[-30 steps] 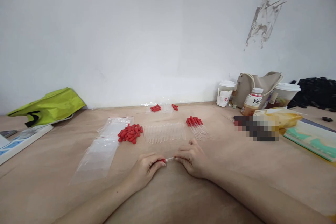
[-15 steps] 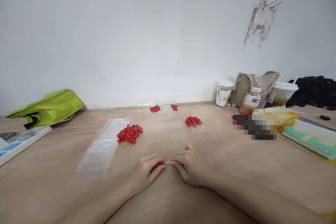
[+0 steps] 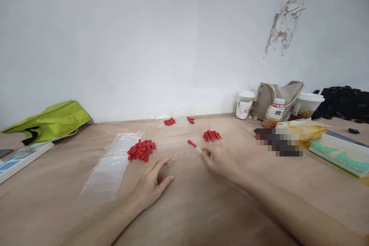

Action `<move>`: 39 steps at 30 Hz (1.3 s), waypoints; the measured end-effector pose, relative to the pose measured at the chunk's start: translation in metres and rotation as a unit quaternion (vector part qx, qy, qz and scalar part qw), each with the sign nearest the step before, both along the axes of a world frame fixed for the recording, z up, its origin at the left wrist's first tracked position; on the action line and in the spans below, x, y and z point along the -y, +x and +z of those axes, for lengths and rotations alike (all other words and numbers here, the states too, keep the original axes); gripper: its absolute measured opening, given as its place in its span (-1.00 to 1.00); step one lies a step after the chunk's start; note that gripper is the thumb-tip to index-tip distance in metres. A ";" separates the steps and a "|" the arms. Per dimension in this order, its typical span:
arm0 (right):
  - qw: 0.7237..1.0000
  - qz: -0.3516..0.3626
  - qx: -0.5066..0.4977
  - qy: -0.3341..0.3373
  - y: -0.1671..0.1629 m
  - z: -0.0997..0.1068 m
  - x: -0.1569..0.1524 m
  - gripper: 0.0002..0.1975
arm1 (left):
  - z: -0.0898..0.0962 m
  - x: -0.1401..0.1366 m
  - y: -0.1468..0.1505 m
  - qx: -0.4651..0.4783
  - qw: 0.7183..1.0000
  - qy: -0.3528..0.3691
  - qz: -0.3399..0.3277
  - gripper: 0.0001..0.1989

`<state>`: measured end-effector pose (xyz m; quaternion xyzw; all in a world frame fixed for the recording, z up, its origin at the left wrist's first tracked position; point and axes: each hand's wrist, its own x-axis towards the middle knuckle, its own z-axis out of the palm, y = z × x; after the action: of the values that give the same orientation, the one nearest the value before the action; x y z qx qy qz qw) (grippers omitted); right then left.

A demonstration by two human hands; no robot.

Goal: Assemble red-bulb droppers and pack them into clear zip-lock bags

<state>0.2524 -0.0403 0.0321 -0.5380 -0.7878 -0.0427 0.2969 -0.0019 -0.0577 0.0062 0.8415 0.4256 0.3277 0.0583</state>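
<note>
Dropper [image 3: 192, 144]: I have it pinched by the clear tube between thumb and forefinger of the right hand [image 3: 219, 160], red bulb angled up and left over the tube row [image 3: 174, 149].
Left hand [image 3: 150, 186]: fingers loosely apart, thumb away from the forefinger; on my feed I can't tell whether it touches the tabletop [image 3: 187, 215].
Row: clear tubes side by side, between the hands and the far edge.
Loose bulbs [image 3: 141, 150]: a red heap just left of the row, beside the clear bags [image 3: 99, 177], which lie flat and overlapping.
Fitted droppers [image 3: 212, 136]: bunched just beyond the right hand, which hides their lower ends from me.
Plastic pack [image 3: 181, 122]: by the far edge, tubes and small red clusters [image 3: 169, 122] in or on it; I can't tell which.
Drinks: near the far edge at right, a lidded cup [image 3: 244, 108], a bottle [image 3: 275, 115] with brown liquid, and a larger cup [image 3: 309, 107] part-filled with dark drink.
Right side: beige handbag [image 3: 263, 102], yellow packet [image 3: 314, 132], green-and-white pack [image 3: 340, 153], one pixelated patch.
Left side: lime bag [image 3: 52, 121] beside a white-and-blue strip [image 3: 29, 157].
Surface: brown, faintly creased.
Room: pale wall [image 3: 144, 38] along the far edge, peeled upper right.
</note>
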 end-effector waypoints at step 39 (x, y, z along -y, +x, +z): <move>0.963 -0.202 0.064 -0.167 -0.018 -0.005 -0.078 -0.80 | 0.020 -0.020 -0.025 -0.092 0.969 0.124 0.194 -0.85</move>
<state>0.2346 0.0379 0.0268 -0.7239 -0.6762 -0.0039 0.1370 -0.0265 -0.0378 0.0257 0.7701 0.5404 0.3037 -0.1506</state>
